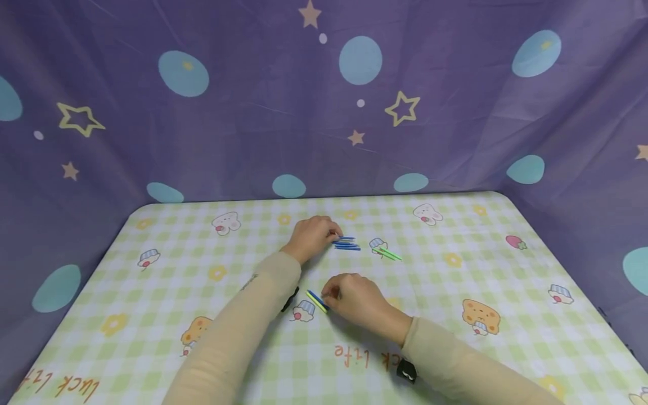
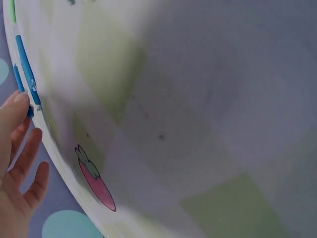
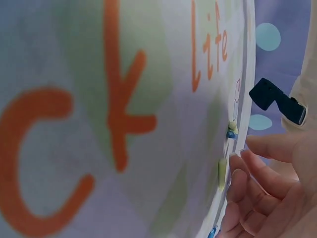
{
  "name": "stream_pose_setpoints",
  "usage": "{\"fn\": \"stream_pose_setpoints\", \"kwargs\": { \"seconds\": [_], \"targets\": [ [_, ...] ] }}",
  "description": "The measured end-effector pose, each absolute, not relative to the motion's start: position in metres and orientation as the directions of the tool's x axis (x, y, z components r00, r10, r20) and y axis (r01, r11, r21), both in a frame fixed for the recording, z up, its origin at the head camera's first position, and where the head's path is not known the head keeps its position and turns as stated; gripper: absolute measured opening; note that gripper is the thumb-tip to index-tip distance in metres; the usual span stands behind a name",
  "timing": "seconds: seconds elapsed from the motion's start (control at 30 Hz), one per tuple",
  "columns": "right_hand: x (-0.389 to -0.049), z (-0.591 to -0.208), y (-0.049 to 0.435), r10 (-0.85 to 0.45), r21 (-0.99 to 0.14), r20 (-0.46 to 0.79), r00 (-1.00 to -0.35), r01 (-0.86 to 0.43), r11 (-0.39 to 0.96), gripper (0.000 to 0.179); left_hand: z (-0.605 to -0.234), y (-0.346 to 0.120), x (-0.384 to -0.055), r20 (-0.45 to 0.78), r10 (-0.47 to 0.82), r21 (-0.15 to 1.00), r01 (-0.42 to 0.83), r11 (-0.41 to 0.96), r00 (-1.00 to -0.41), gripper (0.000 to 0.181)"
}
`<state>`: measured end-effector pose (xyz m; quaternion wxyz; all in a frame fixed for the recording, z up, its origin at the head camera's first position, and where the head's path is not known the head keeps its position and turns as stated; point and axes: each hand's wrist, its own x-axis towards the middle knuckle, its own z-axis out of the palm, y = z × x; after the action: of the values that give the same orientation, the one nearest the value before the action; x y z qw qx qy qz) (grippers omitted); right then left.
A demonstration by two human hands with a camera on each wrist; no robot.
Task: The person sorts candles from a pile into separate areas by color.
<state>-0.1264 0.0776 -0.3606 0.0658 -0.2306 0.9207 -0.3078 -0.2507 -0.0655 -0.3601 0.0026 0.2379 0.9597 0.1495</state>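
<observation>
Gap between hands (image 1: 313, 235) (image 1: 356, 298), left sleeve (image 1: 235, 326) blocking leftward

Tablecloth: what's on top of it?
Blue sticks by the left hand, green sticks farther right, a blue stick and a yellow one by the right hand. Anything beneath the hands is covered.

Worn are 2 beige sleeves (image 1: 225, 343) and 2 black wrist cameras (image 1: 406, 372).

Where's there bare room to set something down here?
The green-and-white checked tablecloth is bare right of the thin bright-green sticks and left of the left beige sleeve. It's crowded in the centre: left hand at thin blue sticks, right hand beside a thin yellow stick.
</observation>
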Motion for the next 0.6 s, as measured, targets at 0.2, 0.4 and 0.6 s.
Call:
{"fn": "stream_pose_setpoints", "kwargs": {
  "seconds": [0.2, 0.4, 0.6],
  "targets": [
    [-0.1289, -0.3627, 0.0752, -0.478, -0.567, 0.025, -0.878, -0.406, 0.717, 0.004, -0.3608, -0.0636, -0.2511, 0.069, 0.457, 0.287, 0.456, 0.842, -0.887, 0.012],
    [-0.1296, -0.3633, 0.0727, -0.491, -0.555, 0.021, -0.871, -0.418, 0.719, 0.004, -0.3603, -0.0633, -0.2506, 0.059, 0.471, 0.304, 0.465, 0.831, -0.880, 0.011],
    [-0.1281, -0.3624, 0.0718, -0.491, -0.543, 0.022, -0.871, -0.423, 0.726, 0.010, -0.3613, -0.0631, -0.2510, 0.059, 0.472, 0.312, 0.466, 0.828, -0.879, 0.010]
  ]
}}
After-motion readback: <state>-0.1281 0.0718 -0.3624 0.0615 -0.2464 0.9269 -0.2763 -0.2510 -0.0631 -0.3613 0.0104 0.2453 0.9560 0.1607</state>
